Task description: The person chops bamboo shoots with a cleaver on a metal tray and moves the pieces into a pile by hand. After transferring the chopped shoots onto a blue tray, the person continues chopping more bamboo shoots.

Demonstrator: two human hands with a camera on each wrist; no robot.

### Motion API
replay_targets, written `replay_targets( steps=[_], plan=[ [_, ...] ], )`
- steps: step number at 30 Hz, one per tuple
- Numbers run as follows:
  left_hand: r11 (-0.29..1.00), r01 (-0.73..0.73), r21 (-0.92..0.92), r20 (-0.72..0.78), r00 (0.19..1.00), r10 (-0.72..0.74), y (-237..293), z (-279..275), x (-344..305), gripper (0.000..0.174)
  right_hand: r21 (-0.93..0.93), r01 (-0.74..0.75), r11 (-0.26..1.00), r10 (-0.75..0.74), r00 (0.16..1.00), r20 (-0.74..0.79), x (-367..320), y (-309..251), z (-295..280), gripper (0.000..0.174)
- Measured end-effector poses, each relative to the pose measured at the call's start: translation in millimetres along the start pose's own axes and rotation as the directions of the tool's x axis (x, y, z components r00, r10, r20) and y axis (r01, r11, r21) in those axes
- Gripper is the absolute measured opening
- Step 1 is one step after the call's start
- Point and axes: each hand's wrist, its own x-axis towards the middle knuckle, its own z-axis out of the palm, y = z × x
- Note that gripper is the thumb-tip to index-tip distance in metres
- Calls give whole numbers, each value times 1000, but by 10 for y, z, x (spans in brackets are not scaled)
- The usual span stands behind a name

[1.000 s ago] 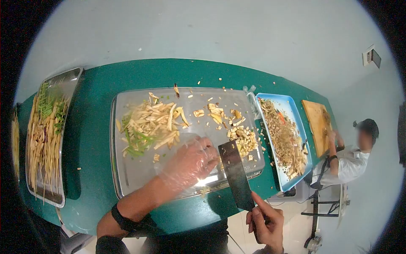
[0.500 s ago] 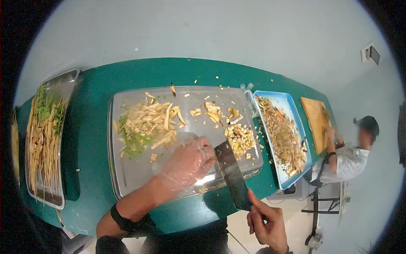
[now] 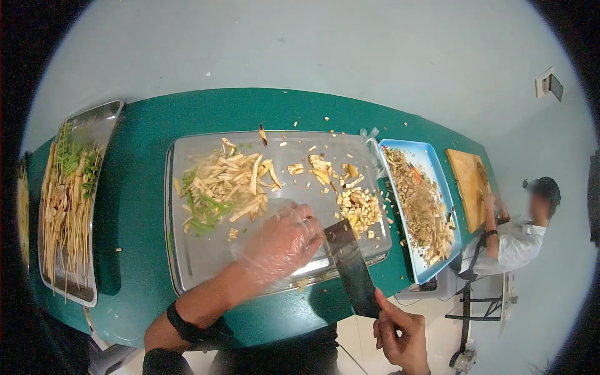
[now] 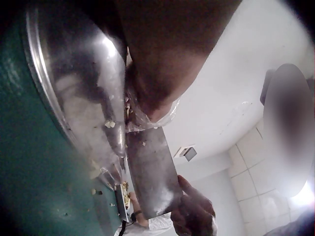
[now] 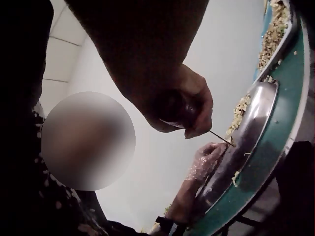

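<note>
In the head view, my left hand (image 3: 284, 240), in a clear plastic glove, rests with curled fingers on an upturned metal tray (image 3: 203, 256). Its fingertips pin pale vegetable pieces, mostly hidden under the hand. My right hand (image 3: 403, 337) grips a cleaver (image 3: 353, 269) by the handle, index finger along the blade. The blade stands right beside the left fingertips, as the left wrist view also shows of the cleaver (image 4: 152, 172). Diced pieces (image 3: 359, 209) lie heaped beyond the blade. Left of the hand is a pile of pale strips (image 3: 234, 178) with green strips (image 3: 209, 215).
A blue tray (image 3: 412, 147) of chopped food stands to the right, beside a wooden board (image 3: 459, 169) where another person (image 3: 515, 244) works. At far left is a metal tray (image 3: 112, 112) of long strips and greens. Crumbs dot the green table (image 3: 137, 262).
The cleaver has shifted slightly toward my body, its front end now lower beside the left fingers. My left hand stays in nearly the same place; the piles look unchanged.
</note>
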Motion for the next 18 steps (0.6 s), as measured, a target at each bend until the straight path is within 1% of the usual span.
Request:
replay_targets(
  steps=[2,3,5,9,12,14,15,17,18],
  plan=[
    [1000,3,1,-4,1000,-3,-2,4,-4,13,50,-12,999,13,1000,-20,44,-63,19,49],
    [1000,5,1,-7,1000,-5,-1,7,-5,13,51,-12,999,13,1000,-20,70,-52,11,49],
    [1000,4,8,-7,1000,-4,-10,22,-8,13,38,7,999,-8,1000,26,125,-8,-8,64],
    [1000,-14,-11,-16,1000,13,-33,19,-23,14,43,11,999,-12,1000,23,210,-60,5,63],
    [1000,-27,12,-17,999,27,-27,42,-29,14,7,6,1000,-6,999,32,234,-65,-1,61],
    [999,-34,21,-21,999,34,-23,47,-26,14,46,52,998,-54,998,31,269,-77,-5,61],
    [999,-41,33,-24,999,41,-22,45,-21,14,45,52,998,-53,998,25,300,-101,16,61],
    [999,-44,26,-9,999,44,-24,30,-7,15,83,81,993,-80,997,-13,392,-162,71,49],
    [999,-41,20,6,999,41,-28,22,-2,15,85,82,993,-81,997,-17,443,-158,74,49]
  ],
)
